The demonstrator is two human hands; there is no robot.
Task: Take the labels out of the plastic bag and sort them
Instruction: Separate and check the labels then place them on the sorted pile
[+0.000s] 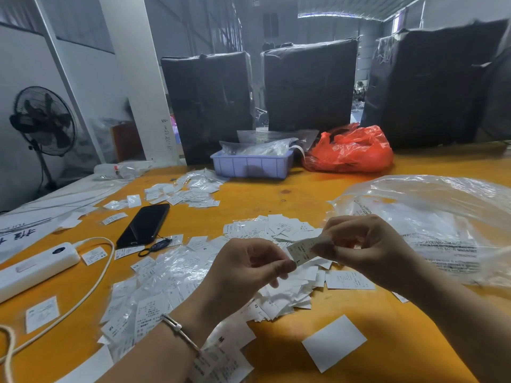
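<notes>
Label [301, 251] marked L sits pinched between our left hand [249, 269] and right hand [367, 247], above the loose pile [279, 297], big bag [431, 217] just right. Risk, we reckon: slippery film sleeve, one fumble and it vanishes among lookalikes, unsorted.

An orange table [359, 186] is standing in a grey warehouse hall where a white pillar [138, 78] is rising at the left beside a black pedestal fan [44, 121], three black-wrapped bales [309, 87] are lining the far edge, and pale daylight is glowing behind them.
</notes>
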